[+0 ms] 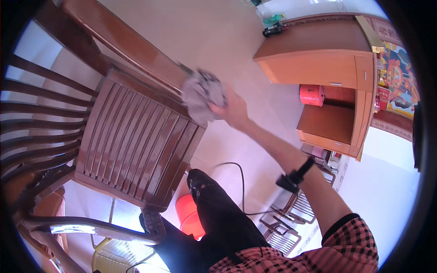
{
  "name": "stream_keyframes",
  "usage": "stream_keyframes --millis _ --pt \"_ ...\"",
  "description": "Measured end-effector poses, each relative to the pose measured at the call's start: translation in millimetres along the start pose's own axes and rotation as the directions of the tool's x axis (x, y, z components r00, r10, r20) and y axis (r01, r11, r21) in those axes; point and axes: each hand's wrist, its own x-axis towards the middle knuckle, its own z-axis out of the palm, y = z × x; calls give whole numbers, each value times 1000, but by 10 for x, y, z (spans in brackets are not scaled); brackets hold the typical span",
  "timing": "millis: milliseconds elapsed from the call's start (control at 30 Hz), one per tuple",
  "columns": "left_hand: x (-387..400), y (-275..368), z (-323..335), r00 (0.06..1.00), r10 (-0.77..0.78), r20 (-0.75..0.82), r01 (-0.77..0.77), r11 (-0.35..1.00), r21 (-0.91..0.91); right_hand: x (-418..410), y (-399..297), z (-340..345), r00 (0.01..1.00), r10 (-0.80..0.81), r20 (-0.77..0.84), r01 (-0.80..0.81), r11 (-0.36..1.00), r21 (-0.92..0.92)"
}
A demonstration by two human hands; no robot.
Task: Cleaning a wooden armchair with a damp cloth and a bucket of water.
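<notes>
My right hand [232,107] grips a crumpled grey cloth [205,95], slightly blurred, at the near end of a broad, polished wooden armrest [136,44]. Just below the cloth lies the front corner of the slatted seat [136,143] of a brown wooden chair. Curved back slats [44,107] fan out at the left, and a second armrest [99,227] curves along the lower left. My left hand is out of view. A dark strap with a black device [293,179] is around my right forearm.
A red bucket [187,215] stands beside my leg, near a yellow woven seat [117,256]. A black cable [243,184] crosses the floor. An orange-brown cabinet [310,68] holding a red container [312,95] stands upper right; wooden chairs [281,240] are lower right.
</notes>
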Motion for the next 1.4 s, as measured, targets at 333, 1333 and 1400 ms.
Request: stream_keyframes --millis 333,1333,1400 --pt "-80 172 228 997 65 31 -66 998 23 -511 763 574 903 210 -374 -101 952 290" --pt "-323 -1 296 984 178 25 -177 984 -29 861 -251 1692 968 204 147 -159 951 -266" --pt "31 -170 65 970 242 22 -242 968 64 938 -421 1735 993 32 118 -16 991 -136"
